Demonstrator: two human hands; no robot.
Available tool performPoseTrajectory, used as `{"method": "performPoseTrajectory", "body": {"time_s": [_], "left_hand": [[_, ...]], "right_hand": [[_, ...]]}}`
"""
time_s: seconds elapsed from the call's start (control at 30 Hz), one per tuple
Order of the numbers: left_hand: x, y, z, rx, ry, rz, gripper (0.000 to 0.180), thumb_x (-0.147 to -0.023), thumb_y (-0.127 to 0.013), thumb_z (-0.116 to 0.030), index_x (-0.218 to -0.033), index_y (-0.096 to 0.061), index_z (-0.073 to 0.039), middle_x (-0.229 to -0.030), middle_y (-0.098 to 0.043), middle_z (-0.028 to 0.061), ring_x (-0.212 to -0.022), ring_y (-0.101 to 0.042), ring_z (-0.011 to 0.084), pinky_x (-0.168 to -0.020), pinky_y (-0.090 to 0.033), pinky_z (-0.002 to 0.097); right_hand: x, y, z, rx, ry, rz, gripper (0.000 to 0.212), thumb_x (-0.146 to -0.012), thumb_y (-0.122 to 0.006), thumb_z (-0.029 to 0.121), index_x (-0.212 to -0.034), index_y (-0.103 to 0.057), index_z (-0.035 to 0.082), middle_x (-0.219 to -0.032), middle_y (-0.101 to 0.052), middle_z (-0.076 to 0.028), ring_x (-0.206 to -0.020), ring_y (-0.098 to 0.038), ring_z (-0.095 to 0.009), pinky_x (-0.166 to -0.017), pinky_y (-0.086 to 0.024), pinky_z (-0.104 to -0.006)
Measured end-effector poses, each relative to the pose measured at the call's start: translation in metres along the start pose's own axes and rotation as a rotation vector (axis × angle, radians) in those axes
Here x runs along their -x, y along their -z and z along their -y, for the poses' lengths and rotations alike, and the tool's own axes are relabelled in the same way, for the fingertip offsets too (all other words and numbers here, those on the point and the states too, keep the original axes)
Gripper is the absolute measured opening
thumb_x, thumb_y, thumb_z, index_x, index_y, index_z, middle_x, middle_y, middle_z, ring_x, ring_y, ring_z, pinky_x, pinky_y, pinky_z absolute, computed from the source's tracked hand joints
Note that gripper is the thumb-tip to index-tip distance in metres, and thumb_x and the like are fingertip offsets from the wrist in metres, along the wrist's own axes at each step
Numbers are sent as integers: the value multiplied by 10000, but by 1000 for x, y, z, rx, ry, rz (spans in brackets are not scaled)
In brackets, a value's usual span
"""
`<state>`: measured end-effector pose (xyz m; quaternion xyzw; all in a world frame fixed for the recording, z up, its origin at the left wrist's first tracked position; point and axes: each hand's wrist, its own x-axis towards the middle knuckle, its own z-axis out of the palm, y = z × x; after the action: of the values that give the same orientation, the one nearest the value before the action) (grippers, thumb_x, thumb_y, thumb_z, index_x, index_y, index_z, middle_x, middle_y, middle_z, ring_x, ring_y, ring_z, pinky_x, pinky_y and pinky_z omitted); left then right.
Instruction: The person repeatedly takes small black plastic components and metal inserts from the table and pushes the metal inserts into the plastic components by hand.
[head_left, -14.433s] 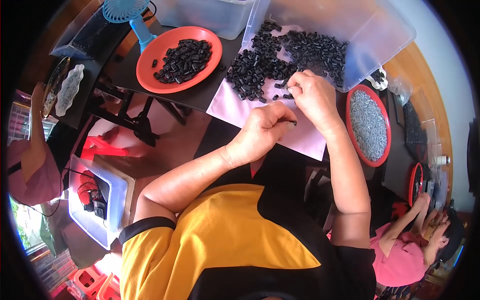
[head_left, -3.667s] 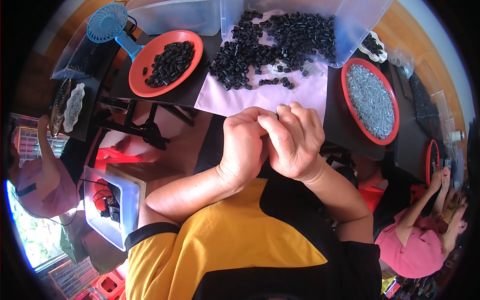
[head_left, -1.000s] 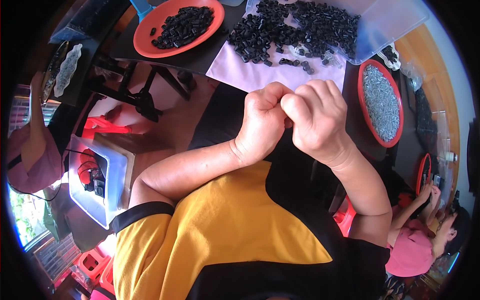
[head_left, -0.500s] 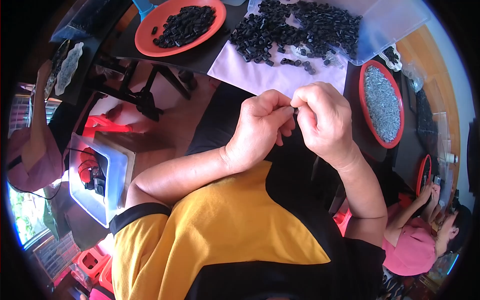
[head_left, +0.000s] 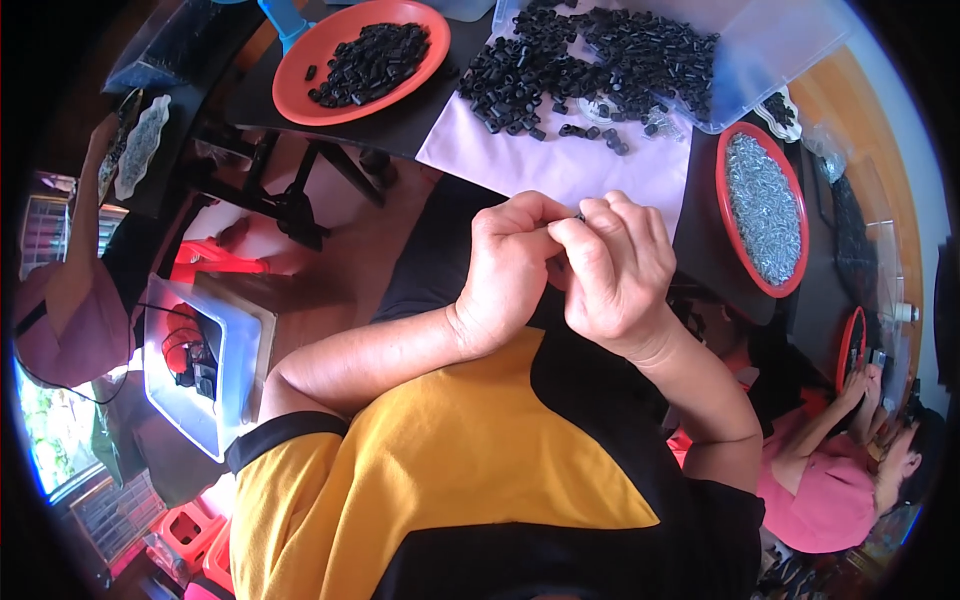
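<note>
My left hand [head_left: 508, 265] and my right hand [head_left: 620, 272] meet in front of my chest, fingertips touching. Both are closed in a pinch around a small dark piece [head_left: 580, 217], of which only a bit shows between the fingers. Beyond them a pink cloth [head_left: 560, 160] carries a heap of short black tubular pieces [head_left: 640, 55], with a few lying loose at its near edge. To the right stands a red oval tray [head_left: 724, 185] full of small shiny metal pins [head_left: 765, 210]. An orange-red round plate [head_left: 290, 85] at the far left holds more black pieces [head_left: 370, 65].
A clear plastic bin [head_left: 775, 55] lies at the heap's right. On the left, another translucent bin [head_left: 235, 350] holds red and black items. Co-workers in pink sit at the left [head_left: 75, 310] and right [head_left: 820, 490]. A blue handle-like object [head_left: 288, 22] stands behind the plate.
Both hands have come slightly nearer to me, and the right has shifted left. Its fingers are more spread over the left fingertips, and the dark piece stays between them.
</note>
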<state>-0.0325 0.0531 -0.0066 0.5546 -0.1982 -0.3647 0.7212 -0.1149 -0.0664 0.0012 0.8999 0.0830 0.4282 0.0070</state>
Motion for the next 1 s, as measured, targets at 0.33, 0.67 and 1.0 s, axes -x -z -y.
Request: {"method": "performPoseTrajectory", "body": {"time_s": [0.33, 0.67, 1.0], "left_hand": [[-7, -13, -17, 253, 239, -90, 170, -881, -547, 36, -985, -678, 63, -873, -669, 79, -771, -616, 117, -698, -491, 232], [-30, -19, -25, -24, 295, -6, 160, -901, -537, 16, -962, -677, 65, -831, -666, 72, -725, -612, 113, -666, -498, 226], [-47, -29, -26, 113, 242, -108, 219, -947, -477, -9, -998, -677, 65, -938, -677, 120, -831, -646, 179, -755, -541, 293]], "right_hand": [[0, -2, -4, 59, -37, -74, 274, -788, -631, 107, -1031, -612, -17, -872, -619, -183, -816, -631, -340, -626, -452, -403], [2, 0, -23, 32, -92, -95, 317, -754, -659, 109, -1027, -627, -48, -848, -615, -165, -793, -615, -324, -618, -439, -394], [-2, -13, -35, 11, -114, -131, 328, -746, -667, 127, -1026, -641, -44, -790, -589, -126, -742, -579, -286, -610, -428, -385]]}}
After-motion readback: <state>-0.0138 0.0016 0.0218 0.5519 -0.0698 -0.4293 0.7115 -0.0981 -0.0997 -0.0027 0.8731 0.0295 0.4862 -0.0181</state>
